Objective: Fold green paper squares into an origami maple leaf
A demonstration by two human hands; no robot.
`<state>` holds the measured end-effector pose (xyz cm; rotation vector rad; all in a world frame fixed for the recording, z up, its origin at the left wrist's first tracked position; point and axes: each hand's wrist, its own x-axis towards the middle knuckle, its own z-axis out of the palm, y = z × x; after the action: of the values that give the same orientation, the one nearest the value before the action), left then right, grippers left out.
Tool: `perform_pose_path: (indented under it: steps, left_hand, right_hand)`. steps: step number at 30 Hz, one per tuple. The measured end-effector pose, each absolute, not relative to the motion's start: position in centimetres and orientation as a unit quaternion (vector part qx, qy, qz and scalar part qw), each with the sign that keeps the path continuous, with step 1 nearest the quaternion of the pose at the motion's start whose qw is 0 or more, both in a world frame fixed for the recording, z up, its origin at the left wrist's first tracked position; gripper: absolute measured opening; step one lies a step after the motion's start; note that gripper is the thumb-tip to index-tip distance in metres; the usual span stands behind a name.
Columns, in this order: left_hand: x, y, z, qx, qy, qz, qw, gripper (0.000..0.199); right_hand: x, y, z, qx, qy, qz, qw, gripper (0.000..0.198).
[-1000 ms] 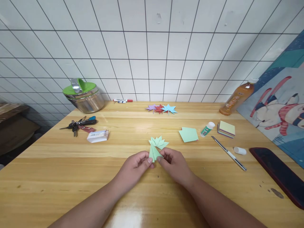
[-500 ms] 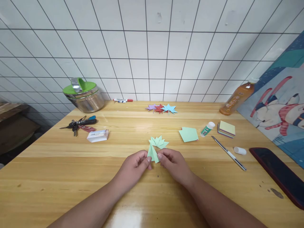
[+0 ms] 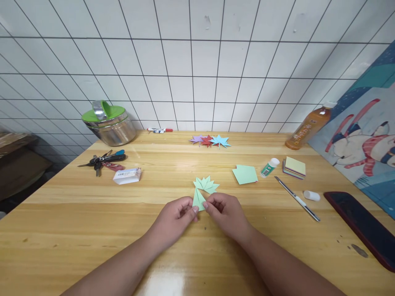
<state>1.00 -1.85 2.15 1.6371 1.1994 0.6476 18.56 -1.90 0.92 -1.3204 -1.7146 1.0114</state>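
Green paper (image 3: 198, 199): likely light, creasable; take corners farthest from the worktop's (image 3: 163, 164) back edge.
Your left hand (image 3: 174, 213), right hand (image 3: 228, 210): fingers (image 3: 189, 214) closed, pinching it.

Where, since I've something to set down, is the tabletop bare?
Bare: front left, between the white box and left forearm; also between that box and the pointed green paper. Crowded: right side, with glue stick, sticky notes, knife, cap and phone.

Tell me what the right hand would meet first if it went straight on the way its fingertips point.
The folded green paper, right at the fingertips of the right hand. Beyond it, the left hand seems next in line, though depth is hard to judge here.
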Motion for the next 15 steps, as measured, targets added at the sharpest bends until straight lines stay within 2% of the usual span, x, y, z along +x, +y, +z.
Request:
perform_pose_path:
  steps: [8, 15]
  left_hand:
    - [0.95, -1.93, 1.55, 0.667, 0.473, 0.274, 0.507, 0.023]
    - [0.93, -1.91, 1.31, 0.688, 0.454, 0.242, 0.512, 0.023]
  right_hand:
    - [18.46, -1.98, 0.75, -0.5, -0.651, 0.436, 0.37, 0.022]
    - [18.21, -2.05, 1.29, -0.477, -0.635, 0.47, 0.385, 0.009]
